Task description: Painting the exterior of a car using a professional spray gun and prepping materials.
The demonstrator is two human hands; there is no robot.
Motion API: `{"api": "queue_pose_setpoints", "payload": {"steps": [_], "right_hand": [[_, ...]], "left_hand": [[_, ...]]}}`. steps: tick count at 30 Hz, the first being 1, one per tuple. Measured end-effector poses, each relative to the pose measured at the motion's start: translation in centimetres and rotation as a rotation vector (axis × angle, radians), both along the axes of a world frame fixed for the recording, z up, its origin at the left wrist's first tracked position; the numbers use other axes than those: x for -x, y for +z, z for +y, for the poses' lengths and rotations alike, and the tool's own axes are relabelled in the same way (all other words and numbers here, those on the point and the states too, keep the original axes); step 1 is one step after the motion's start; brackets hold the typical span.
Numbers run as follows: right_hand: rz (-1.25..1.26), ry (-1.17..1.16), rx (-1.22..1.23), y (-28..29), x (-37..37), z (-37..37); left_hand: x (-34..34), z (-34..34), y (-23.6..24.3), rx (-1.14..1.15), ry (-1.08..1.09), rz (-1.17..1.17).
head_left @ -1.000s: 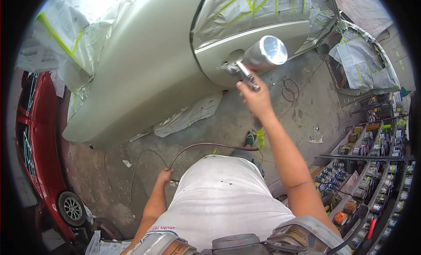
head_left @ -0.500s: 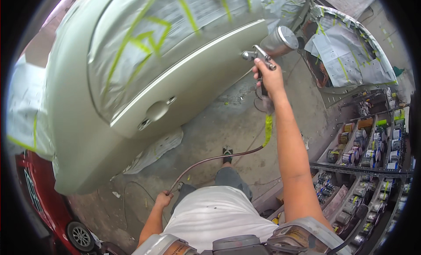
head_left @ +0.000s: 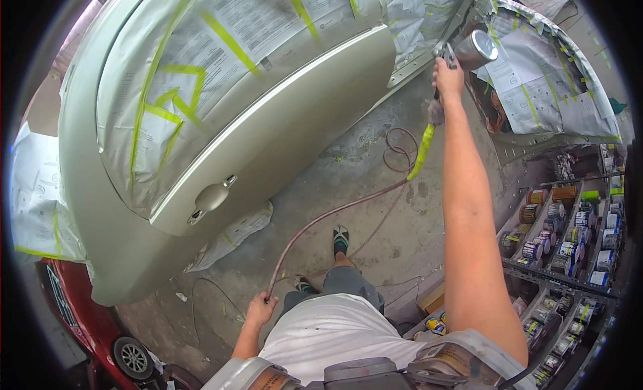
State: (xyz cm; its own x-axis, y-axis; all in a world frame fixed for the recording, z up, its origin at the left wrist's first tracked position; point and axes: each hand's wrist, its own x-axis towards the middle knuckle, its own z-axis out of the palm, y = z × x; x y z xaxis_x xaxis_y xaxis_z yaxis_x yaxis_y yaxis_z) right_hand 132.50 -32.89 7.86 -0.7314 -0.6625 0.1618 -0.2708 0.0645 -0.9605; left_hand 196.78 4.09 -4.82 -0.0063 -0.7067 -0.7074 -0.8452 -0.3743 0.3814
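My right hand [head_left: 449, 82], arm stretched far forward, is closed round a spray gun [head_left: 447, 53] with a silver metal cup [head_left: 477, 49]. The gun is near the far end of a pale green-grey car door [head_left: 288, 115], apart from its surface. Yellow-green tape wraps the hose end [head_left: 422, 152] below the gun's grip. From there a reddish-brown air hose [head_left: 321, 217] sags back to my left hand [head_left: 260, 308], low by my waist, its fingers wrapped round it. Masking paper [head_left: 248, 45] held with yellow-green tape covers the window area above the door.
Shelves of paint cans [head_left: 562, 236] stand close on my right. A paper-masked car part [head_left: 522, 68] is at the far right. A red car [head_left: 80, 309] is at the lower left. Hose loops [head_left: 400, 149] lie on the concrete floor [head_left: 315, 189].
My right hand has carried the spray gun farther forward and right, past the door's far end. My left hand still grips the hose. My view has shifted, and both feet show more.
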Motion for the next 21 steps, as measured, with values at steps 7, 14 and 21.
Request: {"api": "queue_pose_setpoints", "payload": {"steps": [7, 14, 21], "right_hand": [[-0.419, 0.333, 0.005, 0.2, -11.6, 9.9], [-0.382, 0.678, -0.166, 1.1, -30.5, 21.8], [-0.020, 1.148, -0.042, -1.7, -48.2, 29.4]], "left_hand": [[-6.9, 6.3, -3.3, -0.057, 0.187, -0.120], [-16.1, 15.0, -7.9, -0.200, 0.237, -0.232], [-19.4, 22.7, -9.4, -0.341, 0.287, -0.301]]}}
